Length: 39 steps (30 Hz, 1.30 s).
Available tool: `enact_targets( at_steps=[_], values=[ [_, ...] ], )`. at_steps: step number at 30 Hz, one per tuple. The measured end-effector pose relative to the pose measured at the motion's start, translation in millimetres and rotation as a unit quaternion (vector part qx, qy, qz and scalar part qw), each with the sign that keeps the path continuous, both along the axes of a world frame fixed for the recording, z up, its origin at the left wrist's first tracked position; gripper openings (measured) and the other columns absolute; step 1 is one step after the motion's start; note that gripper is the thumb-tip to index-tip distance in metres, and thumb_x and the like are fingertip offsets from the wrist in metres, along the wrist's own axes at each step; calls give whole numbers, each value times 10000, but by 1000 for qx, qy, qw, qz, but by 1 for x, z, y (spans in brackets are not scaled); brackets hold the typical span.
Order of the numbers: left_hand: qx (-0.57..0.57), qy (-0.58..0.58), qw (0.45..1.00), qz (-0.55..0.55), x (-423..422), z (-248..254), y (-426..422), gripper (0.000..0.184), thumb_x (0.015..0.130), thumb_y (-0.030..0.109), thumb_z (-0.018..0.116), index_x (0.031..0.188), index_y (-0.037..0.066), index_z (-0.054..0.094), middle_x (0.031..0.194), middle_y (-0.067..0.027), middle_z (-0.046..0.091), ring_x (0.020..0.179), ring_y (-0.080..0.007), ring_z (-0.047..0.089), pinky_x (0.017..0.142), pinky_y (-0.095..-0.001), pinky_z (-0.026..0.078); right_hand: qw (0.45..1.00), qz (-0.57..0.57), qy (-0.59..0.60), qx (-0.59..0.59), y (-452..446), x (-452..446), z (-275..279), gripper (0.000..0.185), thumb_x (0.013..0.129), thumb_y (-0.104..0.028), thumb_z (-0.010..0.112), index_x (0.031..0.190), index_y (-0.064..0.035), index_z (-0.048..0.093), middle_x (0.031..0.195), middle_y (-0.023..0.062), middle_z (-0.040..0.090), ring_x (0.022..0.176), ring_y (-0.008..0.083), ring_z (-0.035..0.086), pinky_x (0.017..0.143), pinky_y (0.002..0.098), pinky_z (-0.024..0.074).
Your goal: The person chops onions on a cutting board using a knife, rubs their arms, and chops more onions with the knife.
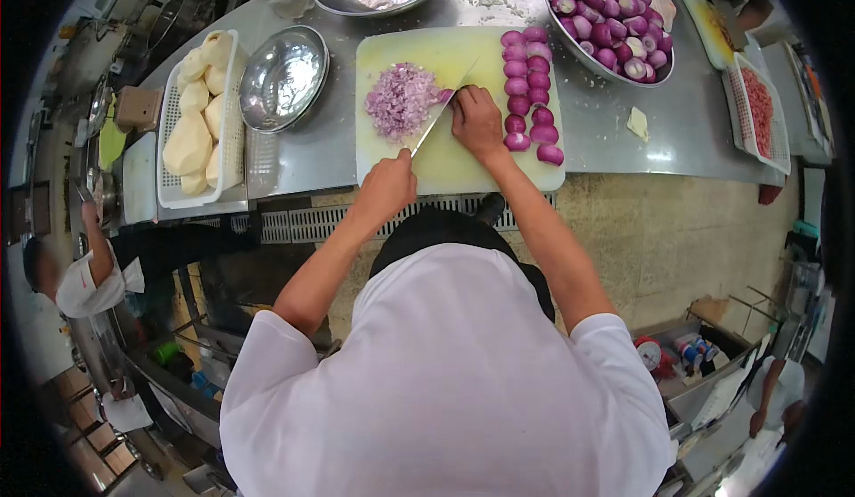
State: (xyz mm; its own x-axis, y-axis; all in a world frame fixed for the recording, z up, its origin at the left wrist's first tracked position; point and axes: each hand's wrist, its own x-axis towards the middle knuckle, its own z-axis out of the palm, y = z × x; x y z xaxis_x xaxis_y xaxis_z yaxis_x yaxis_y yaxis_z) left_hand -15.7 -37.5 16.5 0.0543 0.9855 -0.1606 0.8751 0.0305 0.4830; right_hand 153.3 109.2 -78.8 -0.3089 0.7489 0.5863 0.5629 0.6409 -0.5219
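Observation:
My left hand (389,182) is closed round the handle of a kitchen knife (431,130), its blade slanting up and right over the white cutting board (378,169). My right hand (477,121) has its fingers curled down at the blade, on a piece of red onion (444,95) that they mostly cover. A heap of chopped red onion (401,101) lies on the board's left side. Along its right side sit two rows of peeled red onion pieces (517,86).
At left stand a white basket (234,118) of peeled root vegetables and a metal bowl (283,78). Another metal bowl (334,5) is at the back. A bowl of red onions (614,29) and a basket of minced meat (757,109) stand right. Co-workers (93,283) are nearby.

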Motion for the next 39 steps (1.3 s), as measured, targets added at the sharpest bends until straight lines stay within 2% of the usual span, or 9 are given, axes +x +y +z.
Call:
enact_targets(
  at_steps=[3,5,12,14,18,25,29,33,39],
  values=[
    [-10,-41,999,9,6,26,-1,187,883,46,574,991,-108,573,722,-333,638,745,-526,658,697,-591,519,1000,1,-1,-3,1,1,0,160,786,16,656,933,-25,607,943,149,607,909,362,607,762,466,537],
    [1,-29,1000,4,3,3,-1,182,884,45,572,982,-108,572,721,-334,638,741,-526,657,697,-591,520,1000,-1,3,-5,2,2,1,157,787,11,657,931,-25,605,938,150,607,910,363,608,761,467,536],
    [-2,-45,999,13,8,25,-1,164,881,39,564,956,-107,564,730,-343,635,757,-523,658,706,-605,512,1000,-3,20,-6,1,0,-3,133,807,3,679,912,-23,601,893,151,603,874,372,613,745,464,515],
    [-1,-26,1000,6,0,1,6,164,883,41,563,956,-106,564,734,-344,636,764,-523,659,711,-605,512,1000,-2,18,-10,0,-2,0,147,795,12,670,922,-27,607,905,144,607,885,365,613,753,463,525],
    [-10,-55,998,22,1,24,11,181,894,52,562,972,-111,567,743,-339,643,775,-523,661,727,-602,519,999,10,28,-11,-1,4,-1,178,785,27,665,949,-35,635,935,127,630,898,353,626,763,455,536],
    [-14,-13,999,34,-7,13,8,231,896,53,571,1037,-128,594,760,-332,658,775,-509,672,728,-596,524,997,6,59,-40,-2,4,4,184,800,31,680,969,-42,684,939,123,655,902,352,649,758,441,540],
    [-1,-27,998,63,-6,1,8,238,902,56,567,1044,-133,596,755,-340,654,769,-508,674,727,-600,520,993,9,83,-86,3,-6,9,165,814,29,678,966,-33,699,937,147,659,878,379,659,754,455,536],
    [-14,-48,997,67,-1,22,6,264,898,53,565,1067,-149,593,746,-339,652,761,-512,671,719,-606,515,984,9,86,-158,9,-6,9,115,818,44,659,914,-2,703,914,188,655,870,410,660,765,477,528],
    [7,-31,999,39,2,4,8,214,892,48,558,994,-137,596,757,-350,648,761,-517,666,717,-601,522,988,21,68,-135,13,-5,8,98,809,59,648,886,21,696,891,210,652,865,423,649,780,494,520]
  ],
)
